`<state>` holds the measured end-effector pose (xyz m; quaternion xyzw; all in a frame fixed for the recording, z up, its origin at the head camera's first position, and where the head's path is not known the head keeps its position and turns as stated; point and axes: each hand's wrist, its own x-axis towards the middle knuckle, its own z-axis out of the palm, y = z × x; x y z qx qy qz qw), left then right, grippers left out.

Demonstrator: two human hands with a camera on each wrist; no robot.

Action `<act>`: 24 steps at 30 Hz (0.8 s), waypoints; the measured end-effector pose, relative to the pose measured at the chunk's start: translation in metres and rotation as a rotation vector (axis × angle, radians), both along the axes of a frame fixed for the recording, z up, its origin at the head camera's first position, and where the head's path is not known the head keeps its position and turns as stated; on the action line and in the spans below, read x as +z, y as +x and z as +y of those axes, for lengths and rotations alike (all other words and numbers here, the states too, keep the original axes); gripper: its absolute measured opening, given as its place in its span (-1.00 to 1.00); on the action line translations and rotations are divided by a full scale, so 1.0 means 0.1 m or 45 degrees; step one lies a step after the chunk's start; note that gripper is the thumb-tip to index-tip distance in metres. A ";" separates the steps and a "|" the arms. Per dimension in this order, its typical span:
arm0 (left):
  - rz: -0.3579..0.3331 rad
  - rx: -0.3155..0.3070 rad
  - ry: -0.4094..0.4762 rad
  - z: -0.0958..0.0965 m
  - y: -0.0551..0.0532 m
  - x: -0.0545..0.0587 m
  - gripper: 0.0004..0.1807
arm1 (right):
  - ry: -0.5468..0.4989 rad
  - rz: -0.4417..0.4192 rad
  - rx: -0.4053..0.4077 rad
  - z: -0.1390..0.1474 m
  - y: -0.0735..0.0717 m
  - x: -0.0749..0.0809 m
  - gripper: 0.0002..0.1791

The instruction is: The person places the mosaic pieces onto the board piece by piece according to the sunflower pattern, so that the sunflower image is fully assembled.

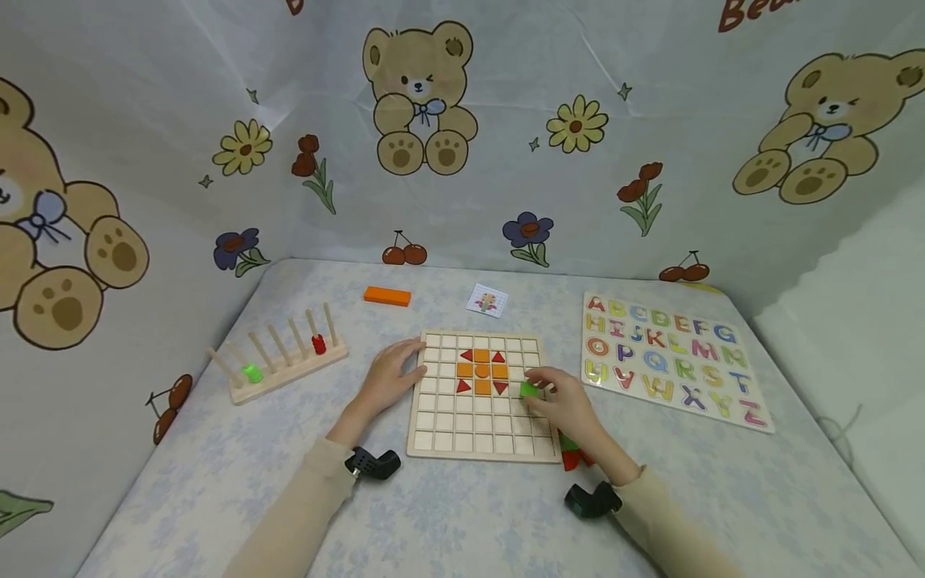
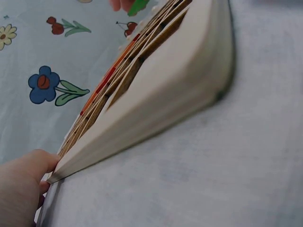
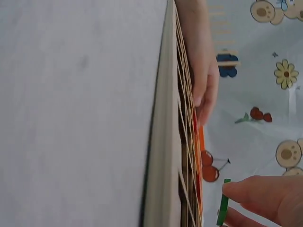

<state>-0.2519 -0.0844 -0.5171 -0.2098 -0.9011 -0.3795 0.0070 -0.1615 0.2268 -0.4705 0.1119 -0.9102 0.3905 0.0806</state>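
Your right hand (image 1: 567, 401) pinched a green tile (image 1: 529, 390) over the right of the grid board (image 1: 464, 441); you seemed mid-placement, which called for aligning it with the grid. Farther, your left hand (image 1: 389, 374), fingers relaxed, touched its left edge. Beyond lay a card (image 1: 487, 300).

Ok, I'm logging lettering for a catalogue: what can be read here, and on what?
"ABCDEFG HIJKLMN OPQRST UVWXYZ": four rows on the letter board.
"Bea": on the backdrop, upper right, cut off by the picture's edge.
Another backdrop mark, top left of centre: too cropped to read.
Card: any print is too small to read.
Grid board and green piece: no text visible.
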 end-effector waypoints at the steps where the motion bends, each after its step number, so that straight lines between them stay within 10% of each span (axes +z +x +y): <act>1: -0.003 -0.002 0.002 -0.01 0.00 0.01 -0.43 | -0.007 -0.008 0.044 -0.09 0.00 0.00 -0.64; 9: 0.005 -0.007 0.021 -0.01 0.00 -0.01 -0.44 | -0.017 -0.028 0.242 -0.54 -0.05 -0.07 -0.65; 24: 0.000 -0.012 -0.002 0.00 0.00 0.00 -0.43 | -0.022 -0.037 0.209 -0.42 0.10 -0.01 -0.72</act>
